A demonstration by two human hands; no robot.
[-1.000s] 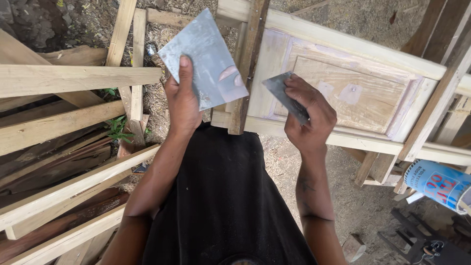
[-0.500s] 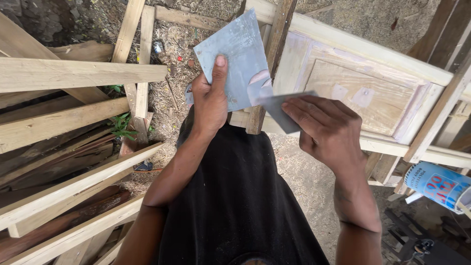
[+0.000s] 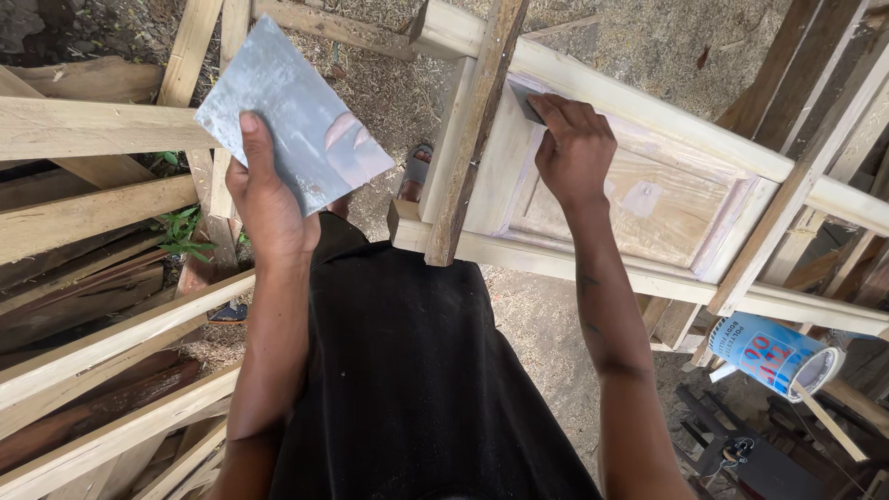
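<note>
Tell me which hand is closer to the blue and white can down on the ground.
Right. The right hand presses a small scraper against the wooden door panel, up and left of the can. The left hand holds a grey metal sheet far across on the other side.

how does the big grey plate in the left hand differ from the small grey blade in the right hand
The large flat grey metal plate is held up in the air by the left hand; the small grey scraper blade is pressed against the pale wooden panelled frame by the right hand, mostly hidden. The plate carries pinkish filler smears. Both are thin and grey.
</note>
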